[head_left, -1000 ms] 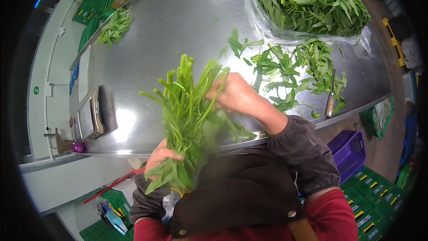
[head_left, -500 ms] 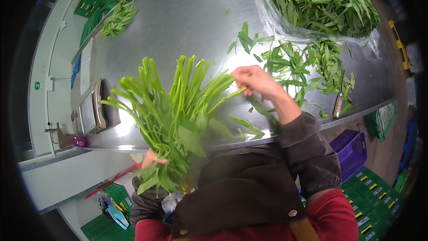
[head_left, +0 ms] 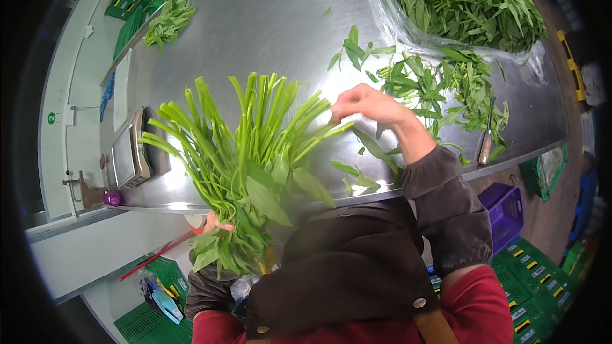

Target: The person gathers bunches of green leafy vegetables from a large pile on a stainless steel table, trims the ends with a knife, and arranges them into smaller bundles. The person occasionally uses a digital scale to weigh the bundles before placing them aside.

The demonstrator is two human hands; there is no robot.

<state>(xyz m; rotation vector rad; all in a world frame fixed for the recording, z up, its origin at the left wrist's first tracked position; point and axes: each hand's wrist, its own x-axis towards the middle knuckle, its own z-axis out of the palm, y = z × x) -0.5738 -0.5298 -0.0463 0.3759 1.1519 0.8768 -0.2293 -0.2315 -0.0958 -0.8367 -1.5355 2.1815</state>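
A large bunch of water spinach (head_left: 258, 134) stands over the table's near edge, its cut pale-green stems fanned upward and its leaves hanging low. My left hand (head_left: 218, 222) is closed round the leafy lower part, mostly hidden by leaves. At the right side of the fan, my right hand (head_left: 363, 105) has its fingers bent and pressed together beside the stem tips. Whatever sits between those fingertips is hidden. Loose water spinach sprigs (head_left: 417, 89) lie scattered just beyond my right hand.
A big heap of water spinach (head_left: 465, 6) sits on clear plastic at the far right. A knife (head_left: 486, 140) lies near the right edge. At left are a scale (head_left: 131, 153) and a small leafy pile (head_left: 169, 20). A purple crate (head_left: 503, 213) stands below the steel table (head_left: 255, 13).
The bunch has shifted slightly left and its stems are spread a little differently. My right hand has turned slightly, staying by the stem tips. My left hand keeps its hold.
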